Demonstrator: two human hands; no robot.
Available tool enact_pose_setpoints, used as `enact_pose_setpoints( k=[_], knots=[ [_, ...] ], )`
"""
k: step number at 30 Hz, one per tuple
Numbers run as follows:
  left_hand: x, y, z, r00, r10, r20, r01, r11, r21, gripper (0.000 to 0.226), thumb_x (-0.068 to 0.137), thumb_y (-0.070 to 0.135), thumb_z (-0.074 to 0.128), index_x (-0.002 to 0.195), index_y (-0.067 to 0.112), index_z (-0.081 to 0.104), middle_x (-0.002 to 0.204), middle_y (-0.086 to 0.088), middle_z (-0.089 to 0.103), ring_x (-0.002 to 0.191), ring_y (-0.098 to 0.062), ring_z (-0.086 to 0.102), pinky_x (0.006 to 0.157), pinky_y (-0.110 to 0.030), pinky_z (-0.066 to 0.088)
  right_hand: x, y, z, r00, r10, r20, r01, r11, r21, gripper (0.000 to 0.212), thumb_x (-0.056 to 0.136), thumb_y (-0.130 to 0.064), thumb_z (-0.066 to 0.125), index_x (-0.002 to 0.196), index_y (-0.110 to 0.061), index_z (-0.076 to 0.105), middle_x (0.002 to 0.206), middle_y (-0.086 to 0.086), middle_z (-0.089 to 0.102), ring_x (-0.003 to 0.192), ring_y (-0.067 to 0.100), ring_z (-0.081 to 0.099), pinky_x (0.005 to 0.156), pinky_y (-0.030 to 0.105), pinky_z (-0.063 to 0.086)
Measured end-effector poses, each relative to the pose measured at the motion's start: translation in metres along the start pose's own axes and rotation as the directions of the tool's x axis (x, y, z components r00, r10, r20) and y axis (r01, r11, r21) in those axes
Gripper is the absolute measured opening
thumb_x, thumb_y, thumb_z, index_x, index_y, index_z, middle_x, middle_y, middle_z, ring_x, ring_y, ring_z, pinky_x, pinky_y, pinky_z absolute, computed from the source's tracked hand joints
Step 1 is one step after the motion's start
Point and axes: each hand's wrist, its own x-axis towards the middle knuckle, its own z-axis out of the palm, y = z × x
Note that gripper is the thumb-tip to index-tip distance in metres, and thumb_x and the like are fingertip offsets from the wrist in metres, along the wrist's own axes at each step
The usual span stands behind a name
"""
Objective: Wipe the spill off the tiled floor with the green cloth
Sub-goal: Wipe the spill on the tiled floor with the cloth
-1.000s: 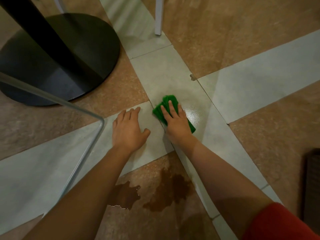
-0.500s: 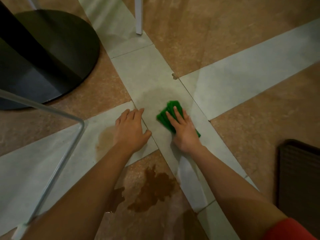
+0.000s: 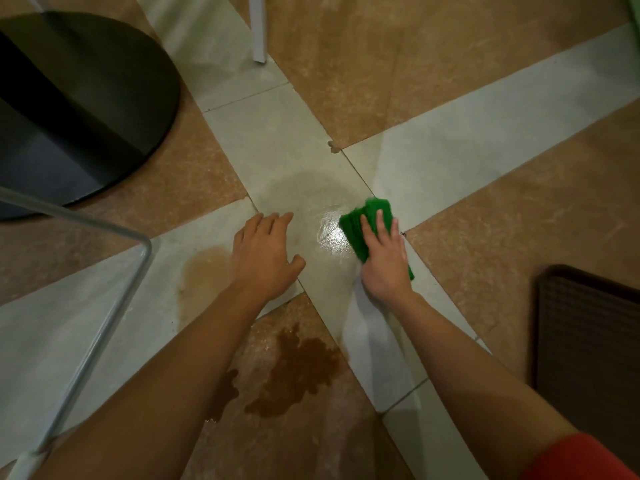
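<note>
On my screen the biggest thing is the tiled floor (image 3: 450, 161), made of brown squares with pale grey bands that cross in the middle of the view. At the upper left a black round base (image 3: 86, 109) stands on it. At the right edge I see a dark mat (image 3: 588, 341), cut by the frame. A bent metal tube (image 3: 104, 306) passes over the left side, in front of the floor.

The spill (image 3: 298, 372) is in several parts. A dark brown puddle lies on the brown tile between the two forearms, a paler stain (image 3: 204, 271) lies on the grey band just beside the left wrist, and a shiny wet patch (image 3: 332, 233) lies on the central grey tile between the hands.

The left hand (image 3: 265, 258) rests flat on the floor. Its grip is fully open, the fingers are spread, and it has hold of nothing. The right hand (image 3: 382, 265) presses down on the green cloth (image 3: 363, 223) with straight fingers. This grip is also open and lies on top of the cloth, not closed around it. The cloth is folded and lies on the pale band at the right edge of the wet patch, touching it. Most of the cloth shows to the left of the fingers and in front of them.

A red sleeve (image 3: 581, 459) is at the lower right corner, and a white leg (image 3: 259, 29) stands at the top
</note>
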Motion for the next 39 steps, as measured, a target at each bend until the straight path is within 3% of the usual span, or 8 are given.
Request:
enact_pose_setpoints(
  k=[4,9,11,14,18,25,32,39],
  knots=[
    [-0.003,0.001,0.000,1.000,0.009,0.005,-0.010,1.000,0.009,0.069,0.082,0.034,0.058,0.143,0.018,0.030,0.146,-0.007,0.037,0.136,-0.028,0.026,0.108,-0.041,0.024,-0.005,-0.017,0.003,0.999,0.052,-0.013,-0.051,0.998,0.026,0.080,0.086,-0.001,0.042,0.149,-0.027,0.001,0.157,0.001,-0.015,0.140,0.027,-0.024,0.109,0.038,-0.016],
    [-0.003,0.008,0.001,0.999,0.037,0.026,-0.037,0.999,0.022,0.070,0.084,0.037,0.056,0.145,0.018,0.026,0.148,-0.007,0.034,0.138,-0.028,0.022,0.110,-0.041,0.022,-0.048,-0.018,0.017,0.952,-0.294,0.081,0.293,0.956,0.027,0.076,0.088,-0.006,0.043,0.149,-0.032,0.006,0.156,-0.005,-0.010,0.140,0.021,-0.025,0.113,0.037,-0.013],
    [-0.002,0.013,0.001,0.998,0.051,0.024,-0.052,0.998,0.019,0.070,0.084,0.037,0.056,0.145,0.018,0.025,0.148,-0.007,0.034,0.138,-0.027,0.022,0.110,-0.040,0.022,-0.054,-0.005,0.013,0.931,-0.341,0.128,0.343,0.939,0.013,0.079,0.086,-0.003,0.043,0.149,-0.033,0.006,0.155,-0.007,-0.011,0.139,0.017,-0.026,0.111,0.032,-0.015],
    [-0.005,0.018,0.001,0.996,0.082,0.028,-0.083,0.997,0.013,0.070,0.084,0.036,0.056,0.145,0.018,0.025,0.148,-0.007,0.034,0.138,-0.028,0.022,0.110,-0.041,0.021,-0.048,0.013,0.003,0.981,-0.173,0.091,0.177,0.983,-0.044,0.089,0.083,0.002,0.044,0.143,-0.041,-0.005,0.153,-0.011,-0.017,0.139,0.017,-0.027,0.111,0.035,-0.016],
    [-0.007,0.022,0.001,0.994,0.100,0.037,-0.100,0.995,0.022,0.069,0.085,0.036,0.055,0.145,0.019,0.025,0.148,-0.006,0.034,0.138,-0.028,0.021,0.111,-0.040,0.020,-0.039,0.020,-0.005,0.999,0.023,0.037,-0.022,0.999,-0.027,0.087,0.082,0.004,0.044,0.148,-0.031,-0.001,0.157,-0.001,-0.014,0.142,0.025,-0.021,0.110,0.034,-0.016],
    [-0.012,0.036,0.007,0.988,0.146,0.047,-0.146,0.989,0.008,0.066,0.083,0.034,0.057,0.142,0.019,0.032,0.141,-0.006,0.042,0.130,-0.026,0.033,0.103,-0.039,0.030,-0.072,0.026,-0.002,0.975,-0.175,0.134,0.179,0.984,-0.017,0.090,0.082,0.005,0.045,0.146,-0.035,-0.004,0.150,-0.009,-0.020,0.136,0.019,-0.030,0.113,0.036,-0.015],
    [-0.015,0.033,-0.006,0.958,0.273,0.086,-0.277,0.960,0.037,0.061,0.082,0.031,0.059,0.139,0.020,0.037,0.138,-0.005,0.044,0.129,-0.023,0.031,0.101,-0.037,0.031,-0.067,0.012,0.001,0.997,0.044,0.064,-0.048,0.997,0.061,0.086,0.083,0.006,0.043,0.148,-0.028,-0.001,0.156,-0.002,-0.015,0.138,0.020,-0.026,0.110,0.036,-0.018],
    [-0.027,0.004,-0.024,0.953,0.275,0.128,-0.290,0.950,0.119,0.054,0.085,0.032,0.057,0.135,0.019,0.043,0.136,-0.006,0.047,0.127,-0.024,0.035,0.101,-0.039,0.035,-0.102,0.025,0.011,0.974,-0.166,0.155,0.175,0.983,-0.047,0.088,0.084,0.001,0.048,0.148,-0.030,-0.005,0.147,-0.007,-0.024,0.134,0.020,-0.031,0.110,0.034,-0.017]
  ],
)
